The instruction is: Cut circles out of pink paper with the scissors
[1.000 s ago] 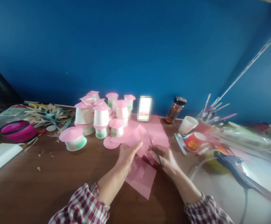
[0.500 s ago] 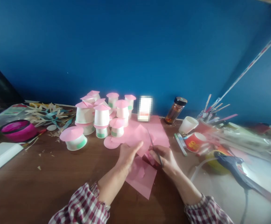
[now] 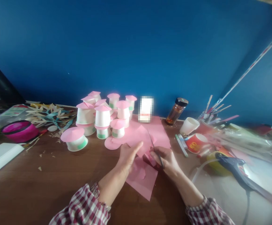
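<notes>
At far left sits a round magenta container with a black band (image 3: 20,131), and beside it a tangled heap of pale and teal strips (image 3: 53,115). Next along the brown wooden desk (image 3: 32,193), a low white paper cup under a pink conical paper cap (image 3: 73,136) stands apart, in front of a stacked cluster of white, pink-capped paper cups (image 3: 103,118). Now the middle: the left hand (image 3: 127,156) pinches a piece of pink paper (image 3: 140,135), thumb on top, fingers hidden underneath, and below lies a pink square-cornered sheet (image 3: 147,184), partly covered. Just right, the right hand (image 3: 168,159) is curled round the dark handles of the slim metal scissors (image 3: 160,160), blades pointing away along the paper's right edge; whether they bite it, I can't tell. Farther right, a tipped red paper cup (image 3: 196,143), then a dark grey glue gun (image 3: 235,167).
</notes>
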`<state>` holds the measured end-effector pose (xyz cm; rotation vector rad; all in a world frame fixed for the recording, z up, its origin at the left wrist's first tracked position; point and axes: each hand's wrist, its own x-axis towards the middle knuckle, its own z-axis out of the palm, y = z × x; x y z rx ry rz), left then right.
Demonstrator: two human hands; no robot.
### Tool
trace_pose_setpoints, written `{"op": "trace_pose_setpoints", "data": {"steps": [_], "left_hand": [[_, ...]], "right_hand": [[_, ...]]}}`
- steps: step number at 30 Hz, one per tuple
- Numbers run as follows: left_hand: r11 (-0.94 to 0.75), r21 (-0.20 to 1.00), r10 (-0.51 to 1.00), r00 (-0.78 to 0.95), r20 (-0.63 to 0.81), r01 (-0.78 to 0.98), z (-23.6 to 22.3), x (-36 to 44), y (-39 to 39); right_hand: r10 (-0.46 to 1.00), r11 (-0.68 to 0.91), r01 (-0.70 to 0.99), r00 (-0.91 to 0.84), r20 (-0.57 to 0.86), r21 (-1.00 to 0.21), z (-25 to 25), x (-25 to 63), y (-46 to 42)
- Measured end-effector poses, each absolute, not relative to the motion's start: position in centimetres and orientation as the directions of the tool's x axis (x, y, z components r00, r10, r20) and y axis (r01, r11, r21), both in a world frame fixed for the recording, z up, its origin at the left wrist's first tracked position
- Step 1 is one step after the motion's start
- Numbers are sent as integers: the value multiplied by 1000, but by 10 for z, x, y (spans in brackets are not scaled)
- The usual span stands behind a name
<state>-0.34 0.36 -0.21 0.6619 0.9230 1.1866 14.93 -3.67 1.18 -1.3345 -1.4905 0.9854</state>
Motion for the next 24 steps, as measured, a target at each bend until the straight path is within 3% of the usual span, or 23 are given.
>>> {"op": "trace_pose_setpoints", "data": {"steps": [11, 18, 24], "left_hand": [[251, 848, 966, 66, -249, -468, -1, -1, 5], [279, 891, 959, 46, -281, -357, 10, -1, -2], [262, 917, 965, 85, -247, -301, 8, -2, -3]], "right_hand": [[995, 98, 275, -29, 93, -956, 10, 148, -35], [996, 48, 150, -78, 37, -987, 7, 149, -34], [996, 66, 172, -75, 54, -983, 11, 148, -35]]}}
